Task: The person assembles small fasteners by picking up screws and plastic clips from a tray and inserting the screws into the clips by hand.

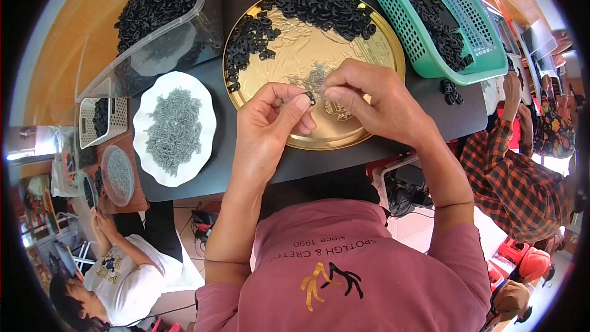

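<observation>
Pink shirt [344, 246], left hand's [267, 114] black piece [311, 99] inward of tray rim [326, 146], bare gold [301, 40] beyond

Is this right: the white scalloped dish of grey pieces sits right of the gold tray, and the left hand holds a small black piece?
Not quite: the head view shows the white scalloped dish of grey pieces left of the gold tray. The left hand does hold a small black piece.

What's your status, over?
Left hand pinching black part. Right hand close beside it, grip contents unclear. Small grey pieces on gold tray beyond; nothing visibly blocking.
</observation>
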`<move>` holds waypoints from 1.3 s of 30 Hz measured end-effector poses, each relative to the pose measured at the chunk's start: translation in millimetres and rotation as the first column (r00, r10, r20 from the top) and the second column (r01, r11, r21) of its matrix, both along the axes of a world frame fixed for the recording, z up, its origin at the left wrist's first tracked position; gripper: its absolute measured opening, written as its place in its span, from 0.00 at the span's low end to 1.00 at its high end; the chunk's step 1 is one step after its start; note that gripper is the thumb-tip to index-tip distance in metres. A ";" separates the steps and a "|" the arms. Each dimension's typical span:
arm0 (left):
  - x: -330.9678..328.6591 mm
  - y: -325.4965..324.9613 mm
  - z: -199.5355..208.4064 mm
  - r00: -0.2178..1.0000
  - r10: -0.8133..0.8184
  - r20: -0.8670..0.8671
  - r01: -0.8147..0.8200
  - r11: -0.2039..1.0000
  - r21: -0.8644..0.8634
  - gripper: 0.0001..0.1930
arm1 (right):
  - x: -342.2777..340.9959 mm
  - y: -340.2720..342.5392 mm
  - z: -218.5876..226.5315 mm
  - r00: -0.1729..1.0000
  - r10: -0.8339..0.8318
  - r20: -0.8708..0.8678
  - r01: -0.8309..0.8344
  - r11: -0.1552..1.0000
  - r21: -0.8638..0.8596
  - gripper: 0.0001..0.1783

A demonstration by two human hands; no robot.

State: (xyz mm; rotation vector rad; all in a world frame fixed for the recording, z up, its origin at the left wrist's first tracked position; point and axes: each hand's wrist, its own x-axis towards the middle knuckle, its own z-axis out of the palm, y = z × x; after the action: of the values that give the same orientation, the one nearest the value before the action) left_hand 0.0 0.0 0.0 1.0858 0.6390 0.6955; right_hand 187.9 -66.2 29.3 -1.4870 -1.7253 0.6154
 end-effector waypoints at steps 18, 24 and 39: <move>5.0 -12.6 6.8 1.000 0.003 -0.031 -0.002 0.999 0.051 0.05 | -11.8 -7.3 -2.7 0.999 0.048 0.025 -0.050 0.995 0.086 0.03; 5.8 -8.8 -0.6 1.000 -0.002 0.009 0.001 0.999 0.050 0.04 | -11.4 -5.1 -6.0 0.999 0.047 0.010 -0.048 0.996 0.069 0.03; 0.8 -3.0 1.7 0.999 -0.042 0.011 0.041 0.999 0.027 0.05 | -7.5 5.9 4.6 0.996 0.089 0.015 -0.088 0.996 -0.031 0.04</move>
State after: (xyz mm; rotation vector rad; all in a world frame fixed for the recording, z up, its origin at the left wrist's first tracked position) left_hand 0.8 -3.0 1.7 1.1160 0.5974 0.6754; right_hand 180.4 -60.4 33.9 -1.4458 -1.8100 0.6794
